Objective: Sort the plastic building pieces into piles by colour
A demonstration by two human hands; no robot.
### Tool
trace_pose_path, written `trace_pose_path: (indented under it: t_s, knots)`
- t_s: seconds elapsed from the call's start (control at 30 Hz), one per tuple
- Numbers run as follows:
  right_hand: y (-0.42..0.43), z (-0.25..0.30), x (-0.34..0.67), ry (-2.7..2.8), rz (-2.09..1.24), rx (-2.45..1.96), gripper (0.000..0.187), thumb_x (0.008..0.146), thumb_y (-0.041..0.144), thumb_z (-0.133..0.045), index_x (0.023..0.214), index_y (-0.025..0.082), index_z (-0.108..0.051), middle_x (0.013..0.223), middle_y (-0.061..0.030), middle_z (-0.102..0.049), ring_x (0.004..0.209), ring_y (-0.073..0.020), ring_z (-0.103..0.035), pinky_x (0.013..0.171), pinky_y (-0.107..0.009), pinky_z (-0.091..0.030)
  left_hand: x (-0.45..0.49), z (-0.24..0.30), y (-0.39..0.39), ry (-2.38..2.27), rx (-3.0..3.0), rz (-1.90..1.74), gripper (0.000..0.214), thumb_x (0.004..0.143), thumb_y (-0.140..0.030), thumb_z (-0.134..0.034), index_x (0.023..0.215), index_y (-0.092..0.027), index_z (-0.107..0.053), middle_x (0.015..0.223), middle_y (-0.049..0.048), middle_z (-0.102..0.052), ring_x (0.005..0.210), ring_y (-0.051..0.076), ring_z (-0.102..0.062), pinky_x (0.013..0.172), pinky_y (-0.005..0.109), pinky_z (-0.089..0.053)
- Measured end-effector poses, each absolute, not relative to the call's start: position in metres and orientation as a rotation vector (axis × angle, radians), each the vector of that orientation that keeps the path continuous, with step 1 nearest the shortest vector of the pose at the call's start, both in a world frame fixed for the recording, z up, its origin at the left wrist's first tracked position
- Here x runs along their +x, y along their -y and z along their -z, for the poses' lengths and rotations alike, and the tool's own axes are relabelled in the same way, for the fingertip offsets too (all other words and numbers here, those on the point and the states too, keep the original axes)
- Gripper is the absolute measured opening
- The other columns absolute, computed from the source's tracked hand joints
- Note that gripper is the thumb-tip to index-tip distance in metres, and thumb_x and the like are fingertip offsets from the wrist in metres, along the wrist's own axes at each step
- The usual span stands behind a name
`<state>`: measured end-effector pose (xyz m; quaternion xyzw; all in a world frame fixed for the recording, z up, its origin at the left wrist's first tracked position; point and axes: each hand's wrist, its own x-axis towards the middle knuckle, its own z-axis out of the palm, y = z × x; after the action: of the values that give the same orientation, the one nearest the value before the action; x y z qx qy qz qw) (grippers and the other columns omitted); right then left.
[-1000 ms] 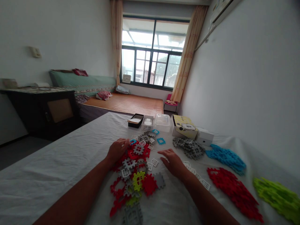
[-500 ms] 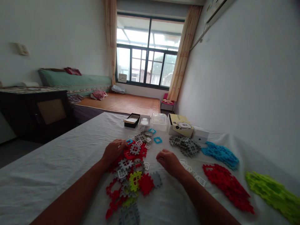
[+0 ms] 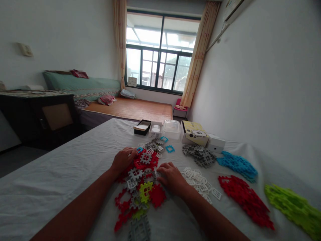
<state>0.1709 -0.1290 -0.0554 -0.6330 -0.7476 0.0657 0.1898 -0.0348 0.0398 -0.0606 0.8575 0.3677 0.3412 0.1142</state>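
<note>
My left hand (image 3: 124, 159) rests at the left edge of a mixed pile of toothed plastic building pieces, fingers stretched over red ones. Its fingertips lie beside a small blue piece (image 3: 139, 150). My right hand (image 3: 172, 177) is at the pile's right side, its fingers curled onto a small white window piece that they mostly cover. Around the hands lie a grey window-like piece (image 3: 145, 158), a yellow-green frame (image 3: 146, 191) and a red plate (image 3: 157, 195). Right of my right hand, several white window pieces (image 3: 198, 180) lie in a loose heap.
Sorted heaps of grey (image 3: 200, 155), blue (image 3: 237, 166), red (image 3: 245, 201) and yellow-green pieces (image 3: 292, 207) lie to the right. Along the far edge stand a black box (image 3: 142, 128), a clear plastic container (image 3: 172, 129), a yellow box (image 3: 195, 133) and a white box (image 3: 216, 144).
My right hand has moved left from beside the white heap to the pile, and now covers part of it. More of the white heap shows. My left hand has stayed about where it was.
</note>
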Motion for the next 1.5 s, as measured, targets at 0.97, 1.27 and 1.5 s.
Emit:
trace_pose_path:
  t_s: [0.97, 1.27, 1.5]
  knots:
    - [0.159, 0.025, 0.158, 2.304, -0.529, -1.435, 0.078, 0.058, 0.033, -0.078, 0.129, 0.028, -0.047, 0.127, -0.0053, -0.054, 0.114, -0.0251, -0.046, 0.097, -0.038, -0.038, -0.039, 0.061, -0.041, -1.073, 2.500, -0.971, 0.051, 0.092, -0.043, -0.027, 0.073, -0.021, -0.069, 0.085, 0.0055, -0.071, 0.086, 0.020, -0.063, 0.082, 0.029, -0.042]
    - [0.160, 0.021, 0.164, 2.025, -0.422, -1.465, 0.040, 0.078, 0.048, -0.060, 0.110, 0.025, -0.061, 0.102, -0.0045, -0.066, 0.092, -0.0175, -0.058, 0.079, -0.029, -0.047, -0.038, 0.064, -0.047, -1.070, 2.497, -0.933, 0.051, 0.090, -0.046, -0.027, 0.073, -0.022, -0.069, 0.089, 0.0041, -0.071, 0.087, 0.019, -0.063, 0.084, 0.028, -0.042]
    - [0.220, -0.002, 0.286, 1.951, -0.075, -1.962, 0.041, 0.072, 0.050, -0.063, 0.103, 0.024, -0.065, 0.101, -0.0061, -0.067, 0.096, -0.0222, -0.057, 0.085, -0.034, -0.043, -0.039, 0.067, -0.054, -1.062, 2.491, -0.921, 0.050, 0.090, -0.048, -0.029, 0.075, -0.021, -0.069, 0.091, 0.0050, -0.071, 0.089, 0.020, -0.063, 0.086, 0.028, -0.040]
